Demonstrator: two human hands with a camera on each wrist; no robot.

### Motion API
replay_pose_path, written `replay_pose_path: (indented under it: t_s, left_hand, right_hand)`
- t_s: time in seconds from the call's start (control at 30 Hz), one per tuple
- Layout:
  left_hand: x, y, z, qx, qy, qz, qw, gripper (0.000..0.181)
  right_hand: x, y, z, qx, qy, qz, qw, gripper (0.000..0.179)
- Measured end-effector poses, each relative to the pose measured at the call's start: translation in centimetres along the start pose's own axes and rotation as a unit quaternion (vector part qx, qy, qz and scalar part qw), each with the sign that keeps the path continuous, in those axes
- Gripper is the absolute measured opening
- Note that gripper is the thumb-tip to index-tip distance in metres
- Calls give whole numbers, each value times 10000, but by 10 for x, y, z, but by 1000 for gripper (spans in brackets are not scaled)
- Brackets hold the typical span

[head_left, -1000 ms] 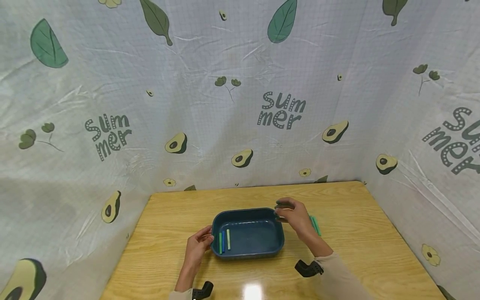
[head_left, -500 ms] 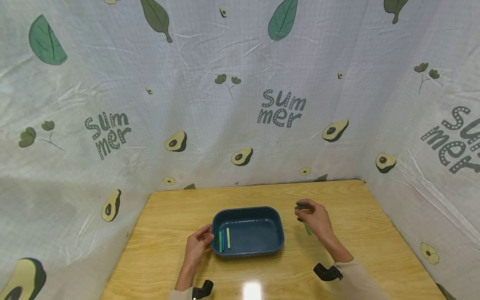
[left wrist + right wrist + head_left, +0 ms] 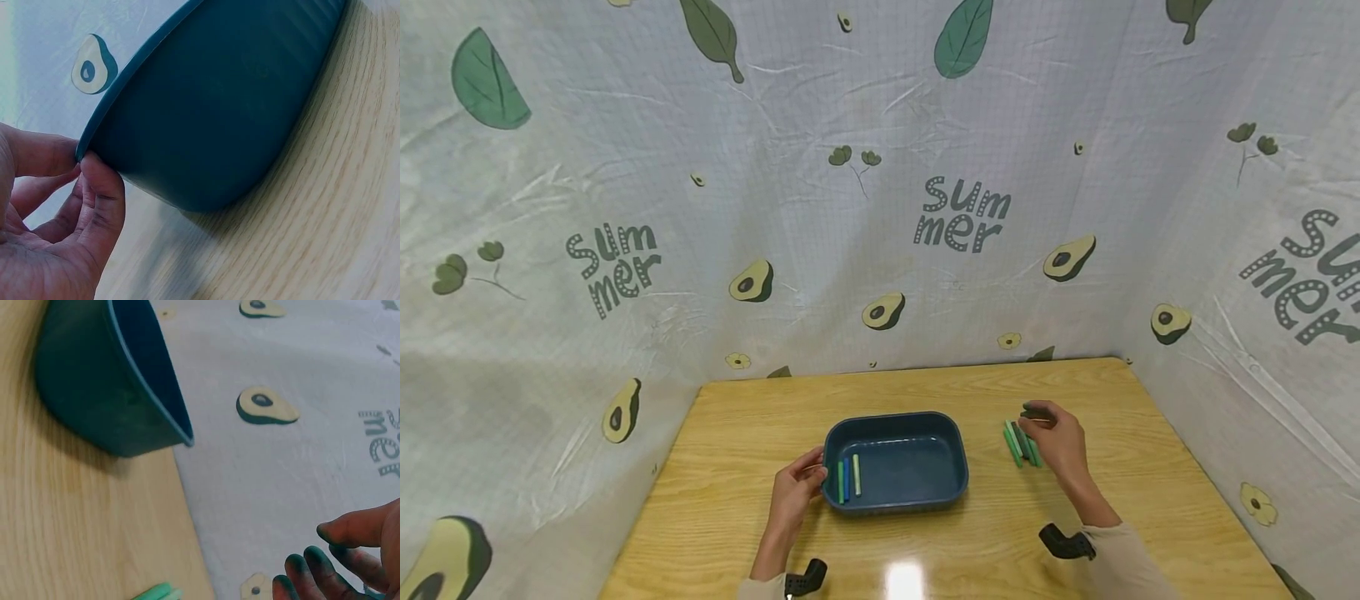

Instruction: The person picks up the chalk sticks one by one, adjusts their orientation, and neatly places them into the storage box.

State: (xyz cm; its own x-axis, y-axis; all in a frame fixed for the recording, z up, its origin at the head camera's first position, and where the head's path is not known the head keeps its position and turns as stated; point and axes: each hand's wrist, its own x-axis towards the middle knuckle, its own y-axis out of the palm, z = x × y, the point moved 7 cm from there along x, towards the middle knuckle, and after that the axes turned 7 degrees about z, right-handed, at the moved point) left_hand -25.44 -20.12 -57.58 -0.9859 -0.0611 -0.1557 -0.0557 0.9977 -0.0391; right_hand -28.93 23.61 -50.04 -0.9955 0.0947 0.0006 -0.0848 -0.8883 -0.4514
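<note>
A dark blue, rounded rectangular tub (image 3: 910, 477) stands on the table. My left hand (image 3: 793, 502) pinches its left rim between thumb and fingers, and the left wrist view shows this grip on the tub wall (image 3: 200, 112). Inside the tub, at its left end, a green chalk stick (image 3: 841, 483), a blue one (image 3: 847, 480) and a pale one (image 3: 857, 476) lie side by side. Right of the tub, my right hand (image 3: 1062, 442) hovers over several green and pale chalk sticks (image 3: 1013, 443), partly covering them. Its green-stained fingertips (image 3: 320, 559) are apart and hold nothing.
The wooden table (image 3: 925, 550) ends at a pale cloth backdrop (image 3: 820, 333) printed with avocados and leaves, which also rises at both sides. In the right wrist view, the ends of chalk sticks (image 3: 155, 592) show at the bottom edge.
My right hand has moved right, away from the tub's right rim to the loose chalk sticks, uncovering more of them. My left hand and the tub have stayed put.
</note>
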Motion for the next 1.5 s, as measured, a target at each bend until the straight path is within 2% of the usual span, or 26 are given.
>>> replay_pose_path:
  t_s: [0.4, 0.7, 0.9, 1.23, 1.5]
  left_hand:
    - [-1, 1, -1, -51, -16, 18, 10000, 42]
    - [3, -1, 1, -48, -69, 41, 10000, 41]
    - [1, 0, -1, -56, -67, -1, 10000, 42]
    - [1, 1, 0, -113, -32, 33, 9999, 42]
    - [2, 0, 1, -128, -75, 64, 9999, 42]
  right_hand:
    - [-1, -5, -23, -189, 42, -601, 9980, 36]
    - [-1, -2, -44, -120, 308, -942, 9950, 35]
    - [0, 5, -57, 98, 536, -1185, 9915, 34]
    - [2, 15, -77, 87, 700, -1704, 9828, 33]
    - [1, 19, -87, 118, 891, -1922, 9772, 34]
